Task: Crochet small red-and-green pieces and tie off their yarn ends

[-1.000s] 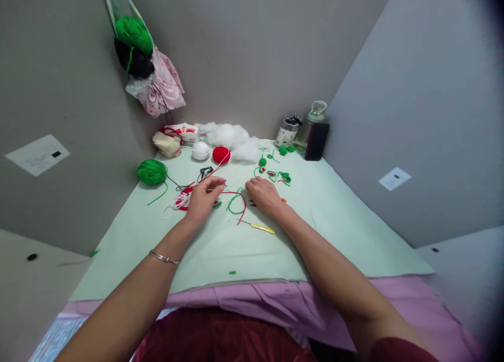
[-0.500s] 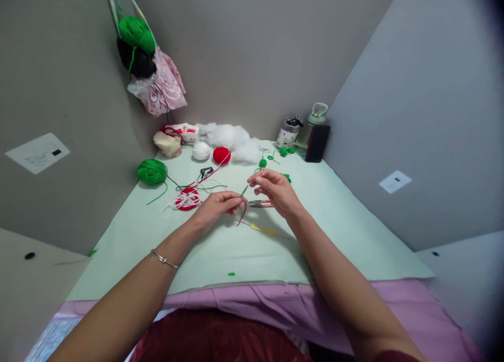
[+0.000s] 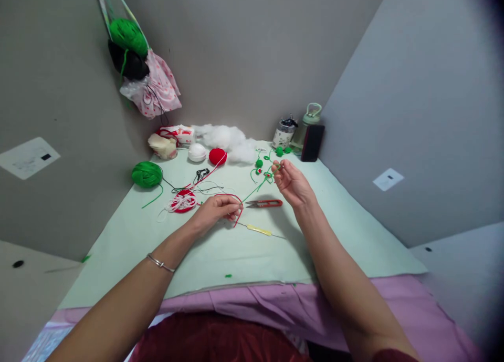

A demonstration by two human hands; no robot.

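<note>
My left hand [image 3: 218, 210] is closed in a pinch low over the table, where green yarn [image 3: 255, 192] runs into its fingertips. Any small piece inside those fingers is hidden. Red yarn [image 3: 239, 215] loops around the fingertips and hangs below them. Raised to the right, my right hand [image 3: 293, 183] pinches the other end of the green strand, which stretches slantwise between both hands. Whether a needle is also in this pinch is too small to tell. Between the hands lie orange-handled thread snips [image 3: 268, 203]. A yellow-handled crochet hook [image 3: 259, 230] lies nearer me.
At left are a green yarn ball [image 3: 147, 174] and red-and-white wound yarn [image 3: 183, 200]. White stuffing [image 3: 226, 138], a red ball [image 3: 218, 156] and a white ball [image 3: 197, 153] line the back. Small green pieces [image 3: 259, 163], a bottle [image 3: 309, 120] and a phone [image 3: 312, 143] stand back right.
My right hand has moved right, away from my left hand, drawing the green yarn out long between them. The snips are now fully visible. My left hand has stayed nearly in place.
</note>
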